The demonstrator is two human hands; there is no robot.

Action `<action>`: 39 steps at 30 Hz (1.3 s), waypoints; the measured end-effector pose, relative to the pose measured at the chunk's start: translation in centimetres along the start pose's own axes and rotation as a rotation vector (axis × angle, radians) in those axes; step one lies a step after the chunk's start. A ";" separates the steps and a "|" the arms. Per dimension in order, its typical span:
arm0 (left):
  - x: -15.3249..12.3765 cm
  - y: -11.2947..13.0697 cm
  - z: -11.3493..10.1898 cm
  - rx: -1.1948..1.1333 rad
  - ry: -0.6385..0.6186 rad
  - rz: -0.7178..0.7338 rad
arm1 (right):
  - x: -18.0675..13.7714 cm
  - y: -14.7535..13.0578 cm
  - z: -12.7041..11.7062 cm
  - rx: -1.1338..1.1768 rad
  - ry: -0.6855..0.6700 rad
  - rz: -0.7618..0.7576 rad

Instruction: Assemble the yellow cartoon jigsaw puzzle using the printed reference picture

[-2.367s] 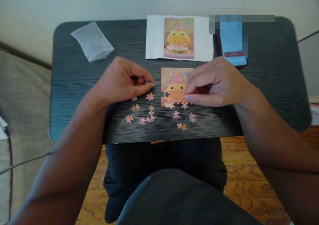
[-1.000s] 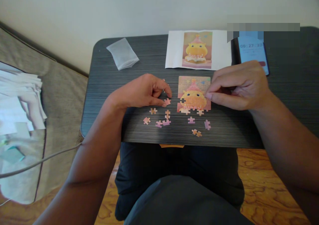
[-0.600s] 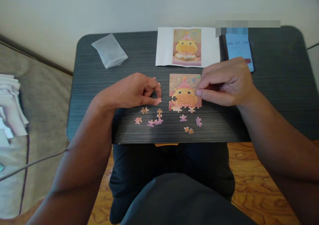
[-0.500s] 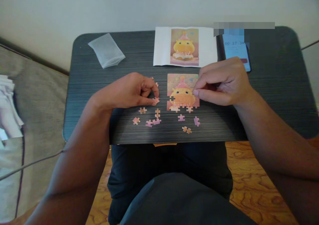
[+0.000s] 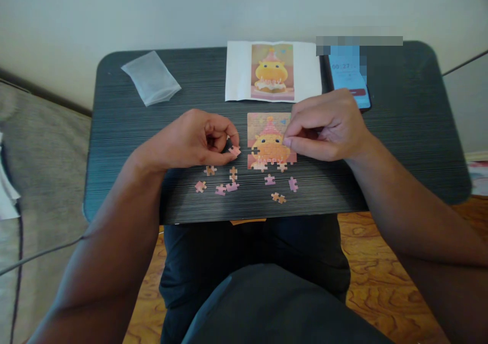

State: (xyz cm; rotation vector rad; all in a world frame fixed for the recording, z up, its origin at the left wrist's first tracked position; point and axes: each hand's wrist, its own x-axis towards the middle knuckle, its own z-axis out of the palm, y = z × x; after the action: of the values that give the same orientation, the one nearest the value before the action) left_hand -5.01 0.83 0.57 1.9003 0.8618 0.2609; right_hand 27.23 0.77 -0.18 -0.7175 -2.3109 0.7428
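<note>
A pink jigsaw piece (image 5: 235, 151) sits between the thumb and fingers of my left hand (image 5: 202, 136), just left of the partly joined jigsaw puzzle (image 5: 267, 130). The puzzle shows a yellow animal in a pink party hat; a gap shows at its left side and its lower edge is uneven. My right hand (image 5: 326, 125) is pinched over the puzzle's right edge, fingertips touching or almost touching it. Whatever those fingers hold, if anything, is hidden. Loose jigsaw pieces lie nearer me, among them a purple piece (image 5: 293, 184) and a pink-orange piece (image 5: 200, 186).
Behind the puzzle lies a white sheet (image 5: 310, 74) with the printed picture. A phone (image 5: 348, 74) with a timer is to its right, partly blurred out. A clear plastic bag (image 5: 150, 80) rests at the back left of the dark table (image 5: 125, 146).
My left hand has pinched the pink piece and brought it slightly toward the puzzle. My right hand stays at the puzzle's right edge. The whole view has shifted a little.
</note>
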 end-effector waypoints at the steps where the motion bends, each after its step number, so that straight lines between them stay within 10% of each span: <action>1: 0.0 0.2 0.2 -0.023 0.005 -0.016 | 0.1 0.0 0.1 -0.006 0.003 0.000; 39: 0.9 2.0 2.4 -0.098 0.108 0.205 | 1.1 -1.3 3.3 0.249 0.028 0.156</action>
State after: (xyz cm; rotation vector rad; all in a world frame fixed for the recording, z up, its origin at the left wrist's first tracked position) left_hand -2.23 -0.77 0.99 1.8970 0.7112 0.5249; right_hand 23.88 -0.53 -1.07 -0.7925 -2.1049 1.0630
